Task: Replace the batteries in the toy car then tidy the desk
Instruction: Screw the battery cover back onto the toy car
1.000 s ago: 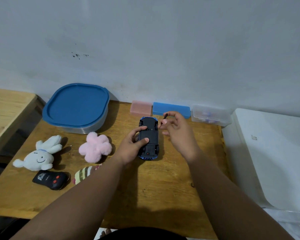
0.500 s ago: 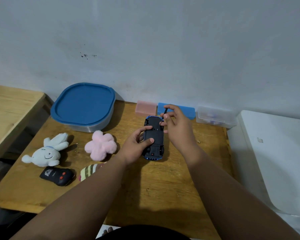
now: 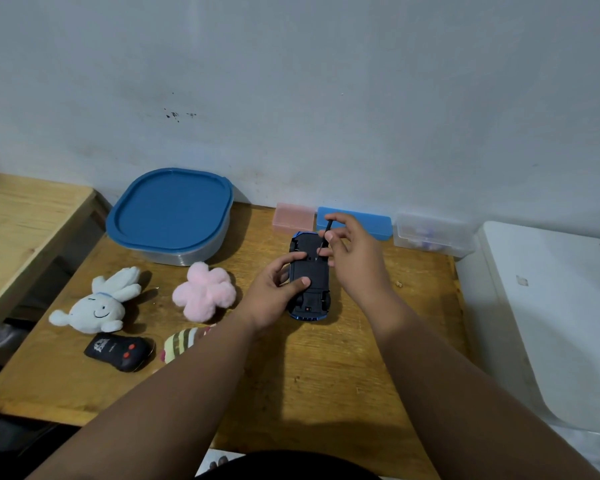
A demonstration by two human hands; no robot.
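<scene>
Hands clamped: left on upturned toy car, right on screwdriver, mid-desk.

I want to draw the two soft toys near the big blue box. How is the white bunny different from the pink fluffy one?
The white bunny plush has long ears and a stitched smiling face; the pink flower plush is a faceless ring of round petals. The bunny lies nearer the desk's left edge, just above the black remote control; the flower lies closer to the left hand. Both are soft toys resting on the wooden desk, untouched.
</scene>
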